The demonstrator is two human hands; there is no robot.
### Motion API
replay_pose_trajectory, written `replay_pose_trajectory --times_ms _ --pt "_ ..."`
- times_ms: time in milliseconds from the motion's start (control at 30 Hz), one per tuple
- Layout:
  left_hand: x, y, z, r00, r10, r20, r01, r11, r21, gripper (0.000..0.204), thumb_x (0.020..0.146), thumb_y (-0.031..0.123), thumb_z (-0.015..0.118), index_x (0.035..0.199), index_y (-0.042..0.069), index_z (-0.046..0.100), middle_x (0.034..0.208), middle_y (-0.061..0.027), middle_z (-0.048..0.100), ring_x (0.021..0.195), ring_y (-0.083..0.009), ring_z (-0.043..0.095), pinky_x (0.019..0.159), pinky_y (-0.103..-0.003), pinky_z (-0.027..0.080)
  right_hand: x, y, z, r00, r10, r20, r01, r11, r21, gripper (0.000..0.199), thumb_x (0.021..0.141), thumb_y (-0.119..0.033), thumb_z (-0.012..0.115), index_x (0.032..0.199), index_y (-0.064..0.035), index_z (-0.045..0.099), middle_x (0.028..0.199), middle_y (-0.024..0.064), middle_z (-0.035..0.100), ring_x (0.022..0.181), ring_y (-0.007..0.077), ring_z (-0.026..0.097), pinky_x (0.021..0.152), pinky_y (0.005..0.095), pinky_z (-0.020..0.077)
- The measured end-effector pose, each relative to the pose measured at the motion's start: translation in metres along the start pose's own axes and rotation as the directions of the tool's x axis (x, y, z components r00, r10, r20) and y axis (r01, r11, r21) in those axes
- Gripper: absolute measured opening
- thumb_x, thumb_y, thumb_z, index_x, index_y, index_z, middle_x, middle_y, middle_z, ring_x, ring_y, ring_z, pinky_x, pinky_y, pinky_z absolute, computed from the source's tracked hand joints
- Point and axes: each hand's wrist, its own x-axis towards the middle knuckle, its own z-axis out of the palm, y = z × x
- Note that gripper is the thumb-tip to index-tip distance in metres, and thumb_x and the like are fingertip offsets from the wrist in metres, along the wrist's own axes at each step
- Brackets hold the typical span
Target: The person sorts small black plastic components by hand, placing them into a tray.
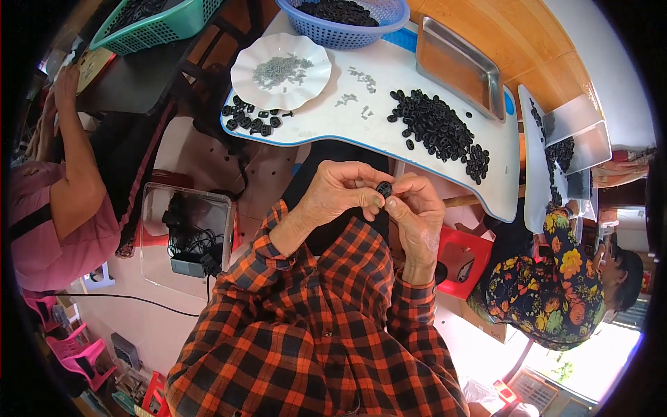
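In front of my chest, off the table's near edge, a small black oval plastic part (384, 188) is pinched between the fingertips of both hands. My left hand (342, 192) grips it from the left with thumb and forefinger. From the other side, the thumb and fingers of my right hand (417, 210) close on it. Beyond them, a large heap of similar black oval parts (434, 125) lies on the white table (326, 128). A white scalloped plate (317, 85) holds small grey pins (281, 71); more loose pins (363, 80) lie beside it. Larger black pieces (251, 119) sit near the table's left corner.
A blue basket (337, 36) of black parts and a metal tray (462, 69) stand at the table's far side. At left are a green basket (156, 31), a clear bin (186, 236) with cables and one person (66, 215). Another person (549, 292) sits at right, near a red stool (467, 263).
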Motion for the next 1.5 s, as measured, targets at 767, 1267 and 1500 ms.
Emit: replay_pose_trajectory --times_ms 767,1267,1500 --pt "0.003 -0.007 0.021 0.998 0.029 0.052 -0.025 0.996 -0.087 0.027 0.08 0.003 0.069 0.105 -0.007 0.062 0.081 -0.0116 0.067 0.067 -0.0141 0.066 0.06 -0.023 0.056 -0.017 0.011 -0.007 0.981 -0.145 -0.132 0.149 0.989 0.021 0.014 0.084 0.003 0.062 0.095 -0.0017 0.053 0.094 0.0046 0.053 0.084 0.0112 0.053 0.075 0.0239 0.0459" --pt "0.006 -0.008 0.021 0.998 -0.053 0.044 0.054 0.998 -0.028 0.029 0.082 -0.002 0.066 0.11 -0.007 0.06 0.088 -0.0122 0.067 0.072 -0.0146 0.067 0.065 -0.024 0.056 -0.015 0.012 -0.014 0.974 -0.143 -0.177 0.141 0.99 -0.027 0.009 0.085 0.001 0.062 0.093 -0.0007 0.058 0.095 0.0058 0.056 0.084 0.0111 0.053 0.077 0.023 0.0433" --pt "0.007 -0.01 0.019 0.998 -0.064 0.023 0.065 0.998 -0.02 0.028 0.081 -0.003 0.066 0.108 -0.007 0.06 0.089 -0.0122 0.066 0.073 -0.0135 0.066 0.064 -0.023 0.056 -0.013 0.016 -0.017 0.978 -0.111 -0.176 0.102 0.993 -0.063 0.008 0.084 0.0 0.063 0.091 -0.0008 0.058 0.094 0.0059 0.056 0.085 0.012 0.053 0.078 0.0245 0.0432"
